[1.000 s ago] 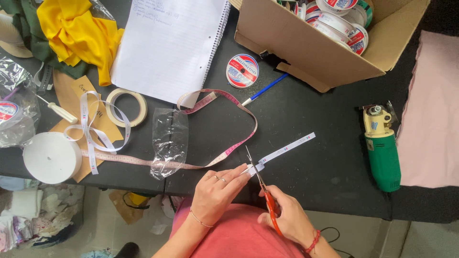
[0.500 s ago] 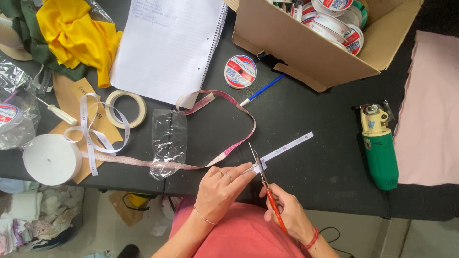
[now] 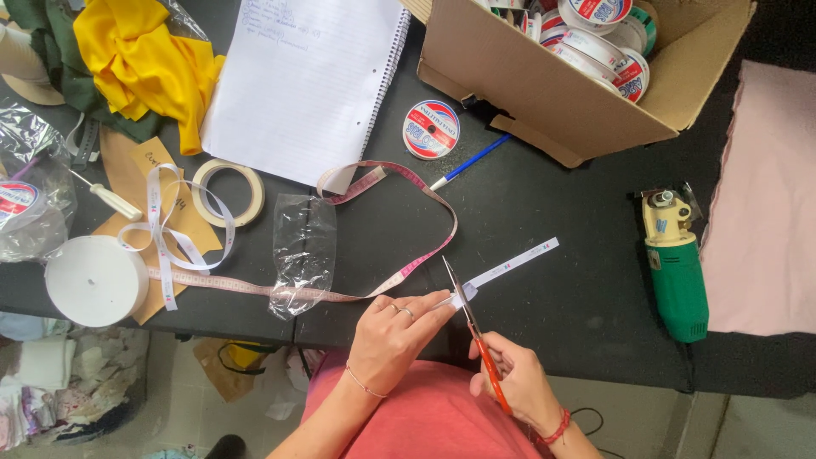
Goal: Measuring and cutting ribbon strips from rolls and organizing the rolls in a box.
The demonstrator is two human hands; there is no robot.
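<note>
Head view: left hand (image 3: 393, 338) pinches white ribbon (image 3: 508, 267) end between fingertips; ribbon runs toward 2 o'clock across table (image 3: 544, 212). Right hand (image 3: 517, 384) closed around orange scissors (image 3: 472, 327), blades open astride ribbon just beside left fingertips. Tape measure (image 3: 425, 246) at 11 o'clock.

- Cardboard box (image 3: 552, 102) of ribbon spools at the tabletop's (image 3: 552, 212) far edge.
- Green power tool (image 3: 676, 272) near the right edge.
- Spiral notebook (image 3: 306, 81) far left-centre.
- White roll (image 3: 95, 280) at the near-left edge.
</note>
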